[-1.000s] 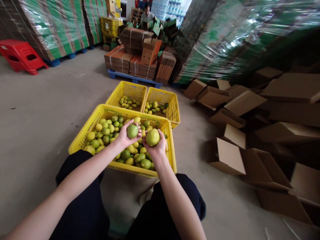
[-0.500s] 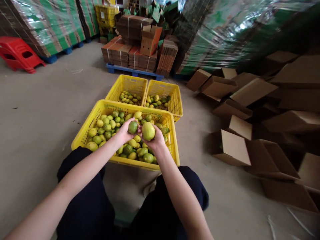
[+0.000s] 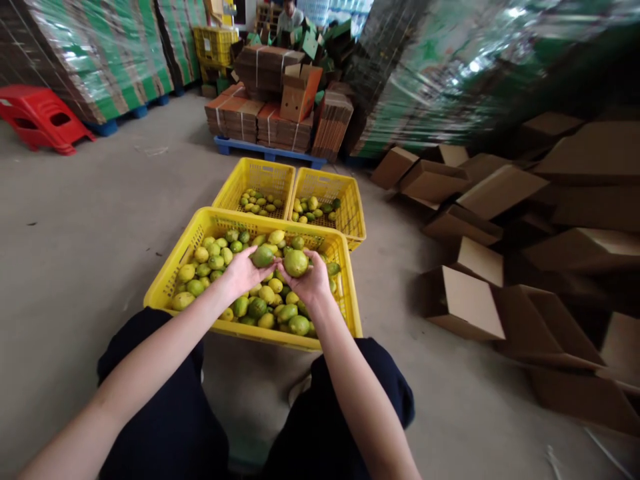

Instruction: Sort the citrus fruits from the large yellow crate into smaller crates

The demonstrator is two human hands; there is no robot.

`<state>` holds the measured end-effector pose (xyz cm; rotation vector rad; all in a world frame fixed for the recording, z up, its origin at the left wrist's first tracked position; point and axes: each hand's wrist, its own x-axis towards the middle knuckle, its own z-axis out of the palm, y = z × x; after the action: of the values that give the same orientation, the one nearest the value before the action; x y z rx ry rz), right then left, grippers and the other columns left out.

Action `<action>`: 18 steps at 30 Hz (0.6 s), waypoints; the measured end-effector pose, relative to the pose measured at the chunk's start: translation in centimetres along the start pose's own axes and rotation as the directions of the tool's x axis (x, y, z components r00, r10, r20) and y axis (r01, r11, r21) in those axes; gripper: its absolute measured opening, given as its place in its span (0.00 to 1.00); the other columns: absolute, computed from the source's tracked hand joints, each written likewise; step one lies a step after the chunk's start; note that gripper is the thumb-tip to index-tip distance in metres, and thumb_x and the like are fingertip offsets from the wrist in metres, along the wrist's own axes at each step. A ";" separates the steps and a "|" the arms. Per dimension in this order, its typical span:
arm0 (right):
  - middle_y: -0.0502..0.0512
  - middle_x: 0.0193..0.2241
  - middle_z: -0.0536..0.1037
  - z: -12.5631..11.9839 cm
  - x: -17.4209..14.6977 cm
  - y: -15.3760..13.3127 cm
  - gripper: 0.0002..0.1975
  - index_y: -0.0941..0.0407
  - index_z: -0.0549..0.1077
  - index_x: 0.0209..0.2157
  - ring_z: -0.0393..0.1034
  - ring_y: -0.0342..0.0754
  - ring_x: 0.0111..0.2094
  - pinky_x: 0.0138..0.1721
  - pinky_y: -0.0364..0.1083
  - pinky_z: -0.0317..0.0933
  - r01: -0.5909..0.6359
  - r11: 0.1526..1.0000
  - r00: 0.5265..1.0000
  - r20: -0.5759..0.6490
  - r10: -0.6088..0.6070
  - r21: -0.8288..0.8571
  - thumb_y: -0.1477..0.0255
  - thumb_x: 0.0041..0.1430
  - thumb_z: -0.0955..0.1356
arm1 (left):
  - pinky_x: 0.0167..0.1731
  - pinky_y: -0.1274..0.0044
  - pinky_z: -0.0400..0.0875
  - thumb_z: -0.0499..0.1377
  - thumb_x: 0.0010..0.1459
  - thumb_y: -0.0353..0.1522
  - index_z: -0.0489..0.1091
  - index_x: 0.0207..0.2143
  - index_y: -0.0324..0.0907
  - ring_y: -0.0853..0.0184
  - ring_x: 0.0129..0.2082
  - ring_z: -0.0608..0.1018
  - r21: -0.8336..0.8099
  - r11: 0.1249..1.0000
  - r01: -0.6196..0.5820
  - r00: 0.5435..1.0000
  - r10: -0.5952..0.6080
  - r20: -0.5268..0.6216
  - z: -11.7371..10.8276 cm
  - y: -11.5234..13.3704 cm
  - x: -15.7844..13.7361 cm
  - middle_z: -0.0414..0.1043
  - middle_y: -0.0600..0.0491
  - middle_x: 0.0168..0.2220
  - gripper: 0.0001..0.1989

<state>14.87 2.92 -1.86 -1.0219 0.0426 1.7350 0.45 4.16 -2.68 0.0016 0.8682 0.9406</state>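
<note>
My left hand [image 3: 244, 272] holds a green lemon [image 3: 263, 256] between thumb and fingers. Close beside it, my right hand [image 3: 311, 279] is closed around a larger yellow-green lemon [image 3: 296, 263]. Both hands are over a big yellow plastic crate [image 3: 170, 270] in front of my knees. Loose yellow and green lemons [image 3: 216, 262] cover the bottom of this crate; my hands and forearms hide some of them. Behind it, side by side, stand a left yellow crate [image 3: 227, 190] and a right yellow crate [image 3: 356, 207], each with a smaller number of lemons inside.
Open cardboard boxes [image 3: 473, 303] lie heaped on the right. Bundled flat cartons [image 3: 285, 130] rest on a blue pallet [image 3: 270, 152] behind the crates. A red stool [image 3: 45, 120] is at the left, near wrapped stacks [image 3: 100, 60]. A person [image 3: 290, 19] is far back.
The green lemon has turned in my left hand and now shows its longer side. The yellow-green lemon has turned slightly in my right hand. My view has tipped up a little, and a person appears at the back.
</note>
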 end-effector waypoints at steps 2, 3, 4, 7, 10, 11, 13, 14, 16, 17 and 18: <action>0.51 0.20 0.76 0.1 -0.4 0.2 0.06 0.56 0.69 0.35 0.74 0.46 0.22 0.22 0.43 0.73 0.006 1.000 1.000 -0.003 -0.006 -0.019 0.70 0.63 0.62 | 0.28 0.77 0.77 0.45 0.70 0.37 0.68 0.50 0.32 0.65 0.25 0.79 0.057 0.998 0.026 1.000 -0.025 -0.012 -0.4 0.0 0.0 0.75 0.46 0.27 0.20; 0.50 0.19 0.76 0.1 -0.5 0.3 0.06 0.56 0.70 0.35 0.73 0.45 0.21 0.21 0.42 0.72 0.002 0.999 1.000 -0.003 -0.002 -0.034 0.70 0.63 0.63 | 0.26 0.78 0.75 0.44 0.70 0.39 0.68 0.49 0.33 0.66 0.23 0.77 0.089 0.995 0.037 0.999 -0.036 -0.019 -0.5 0.1 0.1 0.75 0.47 0.26 0.21; 0.50 0.19 0.76 0.0 -0.6 0.4 0.07 0.57 0.70 0.34 0.72 0.45 0.19 0.20 0.41 0.71 -0.006 0.999 1.000 -0.003 0.006 -0.053 0.70 0.63 0.63 | 0.23 0.78 0.73 0.43 0.70 0.41 0.69 0.49 0.33 0.67 0.21 0.75 0.122 0.991 0.048 0.999 -0.046 -0.018 -0.7 0.1 0.1 0.74 0.48 0.25 0.23; 0.50 0.18 0.76 -0.1 -0.8 0.4 0.10 0.58 0.71 0.34 0.70 0.43 0.17 0.18 0.39 0.68 -0.044 0.994 0.999 0.008 0.045 -0.104 0.67 0.65 0.63 | 0.18 0.80 0.66 0.41 0.70 0.46 0.70 0.46 0.35 0.70 0.16 0.69 0.201 0.977 0.067 0.997 -0.075 0.033 -0.9 0.0 0.2 0.72 0.50 0.23 0.27; 0.50 0.17 0.76 -0.3 -0.9 0.2 0.14 0.57 0.71 0.32 0.69 0.43 0.15 0.16 0.38 0.66 -0.077 0.987 0.996 0.041 0.084 -0.140 0.64 0.66 0.62 | 0.16 0.81 0.63 0.41 0.69 0.47 0.72 0.41 0.36 0.70 0.16 0.68 0.252 0.963 0.091 0.993 -0.108 0.055 -0.8 -0.2 0.3 0.69 0.52 0.20 0.28; 0.51 0.17 0.75 -0.4 -1.0 0.2 0.14 0.57 0.71 0.31 0.68 0.43 0.15 0.15 0.38 0.65 -0.088 0.985 0.994 0.052 0.097 -0.149 0.63 0.66 0.62 | 0.16 0.81 0.63 0.41 0.69 0.48 0.73 0.39 0.36 0.70 0.16 0.68 0.264 0.960 0.097 0.992 -0.115 0.054 -0.7 -0.3 0.3 0.68 0.52 0.19 0.29; 0.52 0.16 0.74 -0.8 -0.9 0.0 0.16 0.58 0.71 0.31 0.66 0.42 0.15 0.14 0.38 0.63 -0.115 0.978 0.988 0.081 0.130 -0.174 0.62 0.66 0.61 | 0.17 0.82 0.63 0.41 0.69 0.48 0.72 0.36 0.36 0.71 0.16 0.68 0.287 0.953 0.100 0.989 -0.125 0.072 -0.5 -0.5 0.4 0.67 0.52 0.19 0.30; 0.52 0.17 0.74 -1.0 -0.8 0.0 0.17 0.58 0.71 0.31 0.65 0.42 0.15 0.14 0.38 0.62 -0.123 0.973 0.985 0.098 0.145 -0.197 0.61 0.65 0.61 | 0.17 0.82 0.63 0.41 0.68 0.49 0.72 0.35 0.36 0.71 0.16 0.68 0.304 0.948 0.093 0.988 -0.126 0.092 -0.5 -0.7 0.5 0.67 0.52 0.19 0.29; 0.53 0.19 0.74 -1.5 -0.5 0.1 0.16 0.57 0.71 0.32 0.66 0.43 0.17 0.15 0.39 0.63 -0.057 0.963 0.989 0.116 0.090 -0.263 0.60 0.64 0.62 | 0.21 0.81 0.66 0.46 0.68 0.48 0.71 0.34 0.37 0.71 0.19 0.70 0.363 0.931 0.042 0.985 -0.099 0.141 -0.4 -1.1 0.6 0.70 0.51 0.22 0.26; 0.53 0.23 0.76 -1.8 -0.3 0.1 0.13 0.56 0.71 0.34 0.68 0.44 0.20 0.18 0.40 0.65 0.052 0.952 0.994 0.110 -0.019 -0.303 0.60 0.62 0.64 | 0.24 0.80 0.69 0.50 0.66 0.47 0.71 0.35 0.37 0.70 0.22 0.72 0.399 0.917 -0.025 0.986 -0.044 0.164 -0.4 -1.2 0.6 0.71 0.50 0.25 0.22; 0.53 0.28 0.77 -2.1 -0.2 0.2 0.12 0.55 0.70 0.37 0.71 0.46 0.26 0.23 0.42 0.68 0.212 0.910 0.977 0.101 -0.188 -0.357 0.61 0.60 0.67 | 0.29 0.79 0.71 0.56 0.63 0.45 0.70 0.37 0.39 0.69 0.26 0.74 0.439 0.889 -0.129 0.982 0.052 0.183 -0.5 -1.4 0.7 0.73 0.50 0.29 0.17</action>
<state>15.99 1.73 -3.12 -1.1921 -0.4307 1.6169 1.30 3.59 -3.96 0.5193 0.9184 0.7944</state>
